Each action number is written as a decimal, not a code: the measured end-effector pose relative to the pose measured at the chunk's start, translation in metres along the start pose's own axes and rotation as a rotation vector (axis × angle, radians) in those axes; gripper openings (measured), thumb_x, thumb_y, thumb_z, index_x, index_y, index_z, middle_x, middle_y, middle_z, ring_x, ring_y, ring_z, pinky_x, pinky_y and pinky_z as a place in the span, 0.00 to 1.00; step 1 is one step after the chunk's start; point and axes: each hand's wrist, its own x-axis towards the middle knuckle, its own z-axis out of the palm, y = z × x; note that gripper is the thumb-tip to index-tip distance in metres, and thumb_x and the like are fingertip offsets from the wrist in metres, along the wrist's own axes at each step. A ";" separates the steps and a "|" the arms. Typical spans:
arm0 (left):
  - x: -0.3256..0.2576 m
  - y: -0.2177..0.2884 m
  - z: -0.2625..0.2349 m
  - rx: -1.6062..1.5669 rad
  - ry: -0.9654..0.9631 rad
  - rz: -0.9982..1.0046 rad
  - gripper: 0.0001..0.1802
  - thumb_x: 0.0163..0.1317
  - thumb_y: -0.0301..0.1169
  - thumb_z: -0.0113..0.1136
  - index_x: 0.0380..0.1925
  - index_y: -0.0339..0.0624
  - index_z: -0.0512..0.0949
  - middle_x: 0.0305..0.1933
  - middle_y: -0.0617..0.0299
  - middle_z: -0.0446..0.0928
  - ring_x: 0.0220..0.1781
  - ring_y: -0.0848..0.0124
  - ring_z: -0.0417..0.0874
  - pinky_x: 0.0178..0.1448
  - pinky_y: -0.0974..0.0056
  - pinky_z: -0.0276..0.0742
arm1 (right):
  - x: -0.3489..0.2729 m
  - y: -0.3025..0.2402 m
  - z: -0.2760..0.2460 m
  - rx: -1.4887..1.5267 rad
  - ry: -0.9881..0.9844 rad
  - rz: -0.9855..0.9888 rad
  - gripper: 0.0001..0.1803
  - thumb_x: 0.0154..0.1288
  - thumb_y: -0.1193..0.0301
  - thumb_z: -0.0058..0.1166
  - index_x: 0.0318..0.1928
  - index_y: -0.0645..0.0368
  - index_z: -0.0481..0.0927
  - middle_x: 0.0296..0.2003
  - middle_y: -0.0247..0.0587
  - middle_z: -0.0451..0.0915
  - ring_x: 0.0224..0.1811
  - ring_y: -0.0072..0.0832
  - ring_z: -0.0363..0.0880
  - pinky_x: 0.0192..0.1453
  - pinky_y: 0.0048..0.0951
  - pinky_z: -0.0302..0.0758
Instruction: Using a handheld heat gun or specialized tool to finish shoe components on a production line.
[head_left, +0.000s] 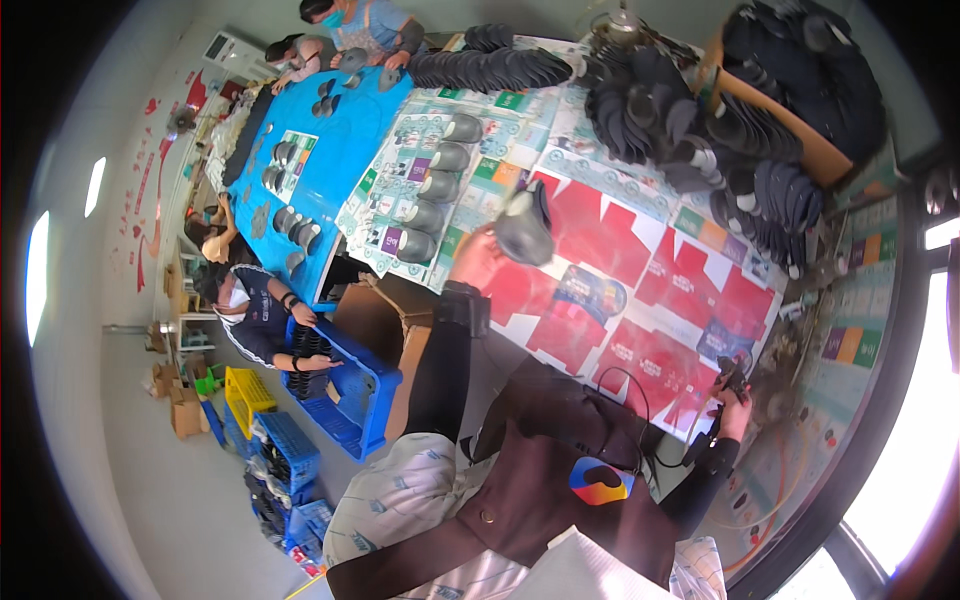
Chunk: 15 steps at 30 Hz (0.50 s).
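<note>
My left hand (482, 258) is blurred, its fingers at the side of a dark grey rounded shoe piece (525, 228) with a pale patch. It holds the piece above the red-and-white printed sheets (600, 235) on the table. At the table's right edge, my right hand (736, 412) is closed around a small black handheld tool (733, 374), whose exact kind I cannot make out. A dark cord (648, 405) loops near it. To the left of my left hand, several similar grey shoe pieces (423, 217) stand in a row on printed sheeting.
Dark shoe pieces (650, 100) are piled at the back right beside an open cardboard box (790, 125). A long row of them (490, 70) lines the far edge. A blue table (345, 150) adjoins at left, where a person (262, 310) handles a blue crate (375, 400).
</note>
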 end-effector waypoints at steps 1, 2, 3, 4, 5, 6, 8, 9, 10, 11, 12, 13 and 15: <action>0.011 0.015 -0.003 -0.044 0.039 0.042 0.20 0.70 0.29 0.52 0.61 0.43 0.73 0.58 0.56 0.82 0.61 0.62 0.83 0.67 0.53 0.78 | 0.006 0.002 0.003 0.003 0.016 -0.001 0.15 0.53 0.77 0.51 0.42 0.61 0.83 0.33 0.35 0.84 0.30 0.22 0.81 0.22 0.25 0.73; 0.018 0.036 -0.033 -0.119 0.088 0.110 0.20 0.69 0.28 0.52 0.61 0.43 0.73 0.58 0.57 0.82 0.62 0.63 0.82 0.68 0.53 0.78 | -0.010 -0.035 0.033 0.016 -0.017 0.115 0.14 0.52 0.78 0.50 0.41 0.64 0.82 0.33 0.37 0.83 0.30 0.24 0.80 0.30 0.23 0.74; 0.040 0.051 -0.062 -0.198 0.113 0.164 0.21 0.69 0.28 0.53 0.61 0.43 0.73 0.59 0.58 0.82 0.63 0.63 0.81 0.69 0.54 0.77 | -0.005 -0.032 0.041 0.039 -0.043 0.035 0.15 0.52 0.79 0.49 0.41 0.66 0.81 0.33 0.38 0.82 0.31 0.25 0.81 0.36 0.23 0.74; 0.064 0.064 -0.096 -0.280 0.068 0.244 0.20 0.68 0.28 0.55 0.59 0.42 0.75 0.59 0.59 0.82 0.62 0.63 0.82 0.68 0.53 0.78 | 0.001 -0.023 0.049 0.074 -0.026 -0.029 0.16 0.51 0.79 0.48 0.42 0.66 0.81 0.32 0.38 0.82 0.31 0.25 0.81 0.35 0.23 0.74; 0.087 0.075 -0.117 -0.345 0.133 0.294 0.17 0.67 0.28 0.56 0.55 0.42 0.77 0.57 0.60 0.82 0.60 0.64 0.83 0.65 0.53 0.80 | 0.005 -0.017 0.059 0.106 -0.005 -0.089 0.16 0.51 0.80 0.48 0.42 0.66 0.80 0.32 0.37 0.82 0.31 0.26 0.82 0.35 0.23 0.73; 0.111 0.090 -0.137 -0.348 0.194 0.327 0.15 0.66 0.28 0.56 0.53 0.42 0.77 0.55 0.61 0.82 0.58 0.64 0.83 0.63 0.53 0.81 | -0.003 -0.029 0.072 0.039 -0.008 -0.085 0.17 0.51 0.80 0.48 0.44 0.66 0.80 0.31 0.38 0.82 0.31 0.27 0.82 0.34 0.23 0.72; 0.162 0.120 -0.189 -0.344 0.260 0.401 0.12 0.64 0.28 0.58 0.47 0.43 0.77 0.52 0.61 0.82 0.55 0.62 0.84 0.60 0.52 0.83 | -0.016 -0.044 0.097 -0.058 0.068 -0.025 0.16 0.51 0.80 0.48 0.42 0.67 0.81 0.32 0.39 0.83 0.33 0.27 0.83 0.34 0.22 0.72; 0.190 0.128 -0.207 -0.340 0.257 0.424 0.10 0.64 0.28 0.58 0.45 0.43 0.77 0.51 0.61 0.82 0.54 0.62 0.84 0.59 0.52 0.83 | -0.023 -0.041 0.099 -0.086 0.086 -0.040 0.15 0.52 0.80 0.49 0.41 0.66 0.81 0.32 0.39 0.83 0.33 0.27 0.83 0.34 0.22 0.72; 0.221 0.140 -0.224 -0.343 0.336 0.398 0.28 0.56 0.28 0.57 0.61 0.51 0.75 0.57 0.66 0.79 0.58 0.64 0.79 0.62 0.51 0.79 | -0.026 -0.038 0.104 -0.087 0.061 -0.076 0.15 0.53 0.78 0.49 0.42 0.65 0.80 0.32 0.39 0.84 0.32 0.26 0.83 0.28 0.23 0.73; 0.245 0.158 -0.262 -0.347 0.372 0.467 0.25 0.59 0.29 0.57 0.60 0.51 0.75 0.56 0.66 0.79 0.57 0.62 0.79 0.59 0.51 0.79 | -0.023 -0.034 0.111 -0.081 0.001 -0.111 0.15 0.55 0.76 0.49 0.44 0.64 0.79 0.31 0.39 0.85 0.30 0.25 0.82 0.23 0.24 0.73; 0.275 0.170 -0.277 -0.374 0.418 0.447 0.24 0.61 0.31 0.56 0.60 0.50 0.75 0.57 0.65 0.79 0.56 0.61 0.79 0.58 0.51 0.80 | -0.028 -0.035 0.113 -0.174 0.049 -0.056 0.15 0.55 0.77 0.50 0.44 0.63 0.80 0.31 0.39 0.84 0.28 0.26 0.82 0.21 0.26 0.76; 0.306 0.174 -0.283 -0.405 0.462 0.419 0.23 0.63 0.32 0.56 0.60 0.50 0.74 0.57 0.64 0.78 0.56 0.60 0.79 0.57 0.51 0.80 | -0.036 -0.039 0.119 -0.190 0.077 -0.054 0.15 0.55 0.77 0.50 0.44 0.63 0.80 0.31 0.39 0.84 0.28 0.26 0.82 0.21 0.26 0.76; 0.366 0.168 -0.281 -0.470 0.554 0.417 0.21 0.67 0.34 0.54 0.60 0.50 0.73 0.58 0.62 0.77 0.55 0.58 0.78 0.54 0.50 0.80 | -0.058 -0.051 0.141 -0.104 0.194 0.002 0.13 0.55 0.77 0.51 0.43 0.62 0.80 0.30 0.39 0.84 0.27 0.27 0.82 0.19 0.27 0.78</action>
